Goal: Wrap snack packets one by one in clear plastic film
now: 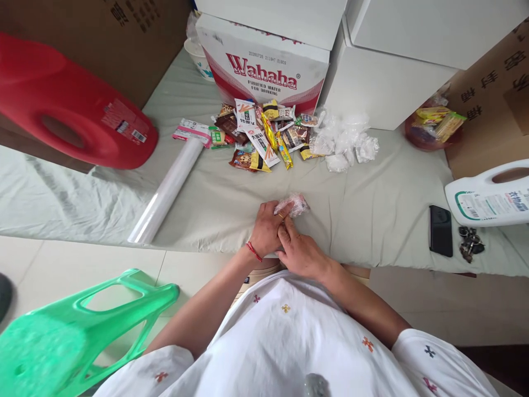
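Note:
My left hand (266, 229), with a ring and a red string bracelet, is closed at the front edge of the cloth-covered surface. Its fingers rest on a small packet bundled in crumpled clear plastic wrap (295, 205). A bit of red shows through the wrap. Against it lies my right hand (303, 255), its fingers pressed together and overlapping the left fingers. Whatever is between the two hands is hidden. Beyond them sits a pile of small packaged snacks (264, 135). Several clear plastic-wrapped bundles (345, 140) lie just right of that pile.
A roll of clear film (167, 190) lies at the left, near a red jug (78, 110). Behind the snacks stands a Wahaha carton (264, 66). A bowl (430, 135), phone (440, 230), keys (470, 243) and white bottle (491, 193) are on the right. A green stool (82, 331) stands lower left.

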Motion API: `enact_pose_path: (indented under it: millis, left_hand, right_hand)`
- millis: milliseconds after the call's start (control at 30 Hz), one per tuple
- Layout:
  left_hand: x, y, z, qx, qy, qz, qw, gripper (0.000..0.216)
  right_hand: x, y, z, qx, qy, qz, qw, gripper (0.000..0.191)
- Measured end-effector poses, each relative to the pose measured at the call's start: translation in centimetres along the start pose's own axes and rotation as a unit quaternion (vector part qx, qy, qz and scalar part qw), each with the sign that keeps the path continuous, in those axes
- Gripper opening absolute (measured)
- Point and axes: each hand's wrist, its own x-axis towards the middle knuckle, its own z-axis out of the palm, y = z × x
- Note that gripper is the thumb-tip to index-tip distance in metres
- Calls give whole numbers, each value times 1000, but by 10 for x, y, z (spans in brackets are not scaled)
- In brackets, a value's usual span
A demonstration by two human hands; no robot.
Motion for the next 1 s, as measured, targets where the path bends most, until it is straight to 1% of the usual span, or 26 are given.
enact_pose_path:
  millis: [67, 100, 167, 233, 267, 300, 333, 400, 467, 533, 600, 667, 767, 833, 900, 967, 1000]
  left_hand:
    - [0, 3, -1, 17, -10, 11, 1000, 61]
    - [0, 4, -1, 23, -11, 9, 1000, 61]
    - [1, 6, 0, 30, -2, -9, 1000, 52]
    - [3, 5, 3, 28, 11, -28, 999, 44]
    - [4, 3, 4, 24, 14, -31, 999, 43]
    - [4, 1, 5, 17, 15, -29, 999, 42]
    - [5, -1, 7, 9, 13, -25, 1000, 42]
    - [4, -5, 8, -6, 14, -17, 1000, 40]
    - [3, -7, 9, -20, 24, -15, 999, 38]
    - [2, -7, 10, -39, 42, -16, 998, 36]
    - [1, -7, 11, -69, 60, -25, 995, 34]
    - [1, -8, 12, -105, 83, -49, 990, 34]
    - [3, -11, 11, -140, 109, -94, 980, 41]
    - [5, -13, 10, -171, 104, -109, 974, 44]
    - [6, -15, 7, -207, 91, -115, 967, 44]
    - [7, -17, 2, -241, 79, -117, 960, 50]
    - [8, -18, -2, -272, 77, -120, 952, 55]
  right_hand:
    - [-5, 11, -13, 76, 7, -48, 996, 53]
    - [-7, 19, -22, 124, 24, -70, 990, 47]
    - [-7, 36, -40, 203, 87, -79, 972, 37]
    - [0, 55, -57, 212, 174, -44, 961, 32]
    - [6, 64, -62, 189, 208, -29, 959, 31]
    - [13, 72, -64, 158, 226, -29, 961, 31]
    - [21, 79, -62, 125, 224, -47, 965, 30]
    - [37, 88, -49, 73, 178, -109, 975, 31]
    - [47, 91, -30, 31, 131, -149, 980, 42]
    - [51, 90, -14, -15, 115, -151, 982, 54]
    - [53, 87, -8, -66, 110, -145, 981, 58]
    - [55, 83, -14, -116, 87, -154, 977, 58]
    - [63, 78, -31, -175, 23, -183, 967, 57]
    - [70, 75, -39, -198, -9, -203, 959, 59]
    - [77, 72, -43, -214, -27, -215, 953, 61]
    - [82, 70, -44, -218, -40, -210, 952, 59]
    - [82, 69, -44, -213, -47, -200, 955, 57]
